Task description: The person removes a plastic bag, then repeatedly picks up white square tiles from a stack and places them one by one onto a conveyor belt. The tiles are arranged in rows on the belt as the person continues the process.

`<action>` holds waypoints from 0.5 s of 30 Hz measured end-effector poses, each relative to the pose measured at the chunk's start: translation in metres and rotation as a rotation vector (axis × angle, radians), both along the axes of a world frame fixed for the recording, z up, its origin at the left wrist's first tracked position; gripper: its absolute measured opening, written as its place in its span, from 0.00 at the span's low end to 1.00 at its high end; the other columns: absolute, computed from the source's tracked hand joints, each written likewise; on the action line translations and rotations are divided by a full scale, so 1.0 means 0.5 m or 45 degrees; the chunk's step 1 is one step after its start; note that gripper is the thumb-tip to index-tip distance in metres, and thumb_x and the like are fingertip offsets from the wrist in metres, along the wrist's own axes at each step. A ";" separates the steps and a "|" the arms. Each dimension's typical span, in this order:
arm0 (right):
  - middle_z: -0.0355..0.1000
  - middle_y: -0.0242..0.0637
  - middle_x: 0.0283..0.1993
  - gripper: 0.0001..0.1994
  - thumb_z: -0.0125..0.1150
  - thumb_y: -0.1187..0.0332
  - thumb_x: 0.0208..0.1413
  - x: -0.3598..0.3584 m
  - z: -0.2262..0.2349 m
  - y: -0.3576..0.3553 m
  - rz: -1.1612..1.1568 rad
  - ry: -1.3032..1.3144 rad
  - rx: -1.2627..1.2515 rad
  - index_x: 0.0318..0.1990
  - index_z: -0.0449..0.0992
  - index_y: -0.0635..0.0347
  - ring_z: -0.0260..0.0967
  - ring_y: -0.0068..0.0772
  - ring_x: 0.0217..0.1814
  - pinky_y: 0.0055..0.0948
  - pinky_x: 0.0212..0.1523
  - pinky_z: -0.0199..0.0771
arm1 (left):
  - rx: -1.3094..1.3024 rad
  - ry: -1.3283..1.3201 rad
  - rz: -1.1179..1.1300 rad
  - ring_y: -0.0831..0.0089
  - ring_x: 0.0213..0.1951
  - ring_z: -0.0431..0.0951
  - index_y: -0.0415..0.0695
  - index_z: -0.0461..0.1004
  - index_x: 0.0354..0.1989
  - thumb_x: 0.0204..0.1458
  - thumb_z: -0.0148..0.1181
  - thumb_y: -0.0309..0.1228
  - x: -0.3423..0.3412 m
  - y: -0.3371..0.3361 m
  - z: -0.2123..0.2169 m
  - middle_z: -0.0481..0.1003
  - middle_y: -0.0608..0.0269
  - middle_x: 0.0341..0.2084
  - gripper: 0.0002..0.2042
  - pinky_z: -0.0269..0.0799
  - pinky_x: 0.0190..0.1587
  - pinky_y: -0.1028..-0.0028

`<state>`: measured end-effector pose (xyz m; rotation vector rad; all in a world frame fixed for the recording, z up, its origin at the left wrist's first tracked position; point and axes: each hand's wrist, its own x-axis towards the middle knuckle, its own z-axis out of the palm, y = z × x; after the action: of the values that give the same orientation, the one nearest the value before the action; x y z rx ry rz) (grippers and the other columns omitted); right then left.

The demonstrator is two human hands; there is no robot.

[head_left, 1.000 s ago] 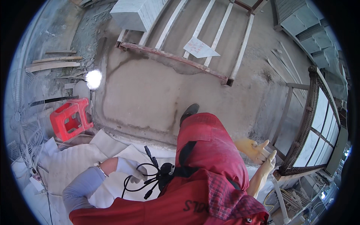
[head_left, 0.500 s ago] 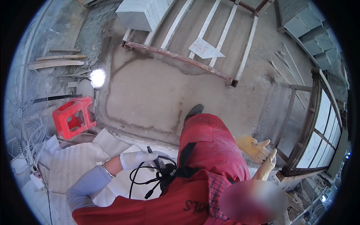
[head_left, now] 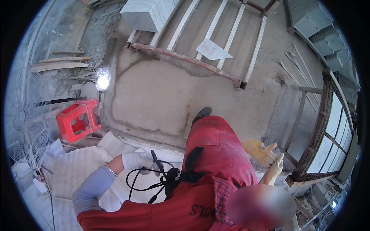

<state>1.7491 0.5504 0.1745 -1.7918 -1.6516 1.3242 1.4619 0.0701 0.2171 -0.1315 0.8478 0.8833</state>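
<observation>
My left hand (head_left: pixel 139 161), in a white glove, is at my left hip with curled fingers on a black cable (head_left: pixel 133 181). A black plug-like end (head_left: pixel 155 156) stands up beside the fingers. The cable loops to a dark pouch-like thing (head_left: pixel 172 177) at my waist; its form is partly hidden. At my right thigh are two pale yellow glove shapes: an upper glove (head_left: pixel 257 149) and a lower glove (head_left: pixel 273 172). Their fingertips lie close together. Whether my right hand fills either cannot be made out; a blurred patch covers the area below.
A red plastic stool (head_left: pixel 78 120) and a wire fan (head_left: pixel 24 115) are at left. Ahead, a metal frame (head_left: pixel 185 58) carries a stone block (head_left: pixel 144 16) and a marked white piece (head_left: pixel 213 50). A rack of slabs (head_left: pixel 325 131) stands at right, near wooden strips (head_left: pixel 298 67).
My left hand has drawn back slightly from the waist, and the cable loops have spread wider. The yellow gloves keep their pose. The view has shifted a little.
</observation>
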 end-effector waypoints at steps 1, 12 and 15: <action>0.71 0.31 0.26 0.25 0.46 0.46 0.64 -0.008 0.006 -0.001 0.005 -0.023 0.004 0.32 0.73 0.61 0.65 0.18 0.22 0.17 0.21 0.62 | -0.038 -0.060 0.038 0.80 0.21 0.67 0.39 0.68 0.58 0.50 0.63 0.36 -0.006 0.001 0.012 0.78 0.58 0.32 0.27 0.61 0.22 0.80; 0.72 0.32 0.25 0.26 0.45 0.45 0.64 0.023 -0.030 0.021 0.032 0.004 -0.007 0.33 0.75 0.61 0.67 0.19 0.21 0.18 0.20 0.62 | 0.194 -0.024 0.168 0.68 0.38 0.79 0.44 0.58 0.66 0.49 0.60 0.28 -0.014 0.087 -0.036 0.74 0.50 0.46 0.33 0.77 0.37 0.72; 0.72 0.30 0.25 0.25 0.46 0.45 0.63 0.011 -0.027 0.022 0.049 -0.018 -0.009 0.33 0.75 0.61 0.65 0.17 0.22 0.17 0.20 0.61 | 0.134 0.059 -0.046 0.66 0.38 0.78 0.42 0.58 0.65 0.50 0.60 0.34 -0.031 0.147 -0.029 0.74 0.50 0.46 0.32 0.77 0.37 0.71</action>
<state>1.7545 0.5612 0.1608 -1.7856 -1.6989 1.3384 1.4465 0.1437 0.2027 -0.0042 0.8422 0.8976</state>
